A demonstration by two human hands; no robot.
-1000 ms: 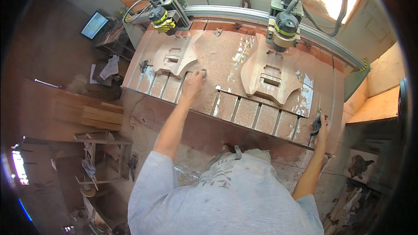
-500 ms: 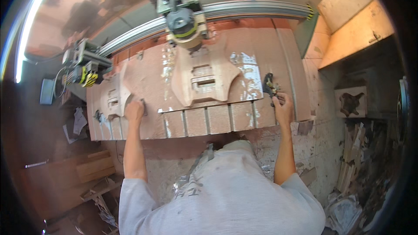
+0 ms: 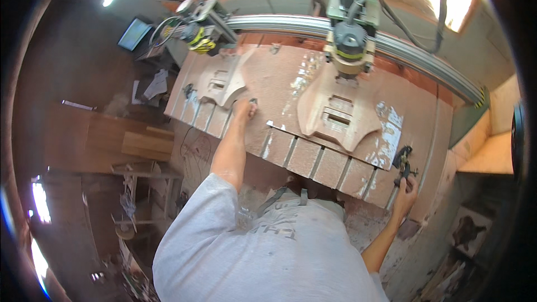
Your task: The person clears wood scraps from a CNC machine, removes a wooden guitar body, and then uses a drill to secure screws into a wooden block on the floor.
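Observation:
A pale wooden guitar-body-shaped piece (image 3: 358, 113) with rectangular slots lies on the middle of the dusty machine bed (image 3: 268, 78). To its left is a similar wooden body (image 3: 235, 81). My left hand (image 3: 244, 109) is closed beside that left piece's right edge, its fingers curled round a small dark item mostly hidden by them. At the bed's front right corner, my right hand (image 3: 406, 193) grips the lower end of a dark clamp (image 3: 403, 163). This clamp stands beside the right edge of the board under the middle piece.
A router spindle (image 3: 350, 45) hangs over the middle piece from a metal gantry rail (image 3: 279, 22). Another spindle head (image 3: 198, 36) is above the left piece. A second dark clamp (image 3: 189, 90) sits at the bed's left edge. Wooden boards (image 3: 146, 144) lie at left.
My view has turned left, so the bed appears tilted and farther right. Both hands stay at the same spots on the bed; my right hand still grips the clamp.

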